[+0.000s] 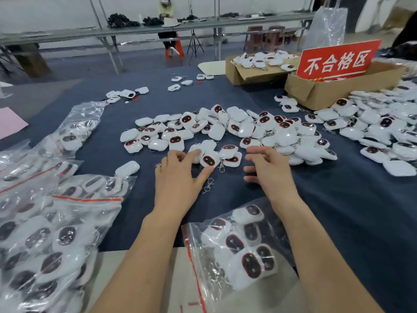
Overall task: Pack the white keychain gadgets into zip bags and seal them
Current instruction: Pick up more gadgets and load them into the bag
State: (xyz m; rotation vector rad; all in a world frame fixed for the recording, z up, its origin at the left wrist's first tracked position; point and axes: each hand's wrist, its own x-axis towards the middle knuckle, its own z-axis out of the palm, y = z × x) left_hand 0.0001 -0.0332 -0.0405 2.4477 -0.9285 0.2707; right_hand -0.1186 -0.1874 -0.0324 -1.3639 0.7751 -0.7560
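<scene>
Step in hand, as judged: gathering next batch from loose pile. Left hand (178,177) at near edge of keychain gadgets (216,132) heaped mid worktop (338,211); grip spread, fingertips touching two units, nothing pinched. Right hand (268,170) just beside pile, grip spread, empty. Part-filled zip bag (237,245) near, between forearms, red strip facing left. Best: rake small cluster nearward with both hands, keep metal clasps (222,167) untangled, then feed bag.

The stacked bags (45,233) run off the left and bottom edges, and the heap of gadgets (383,132) runs off the right one. A red sign (338,59) hides most of the box (327,94) interior (its contents cannot be told). The far seated person (169,39) is blurred.
</scene>
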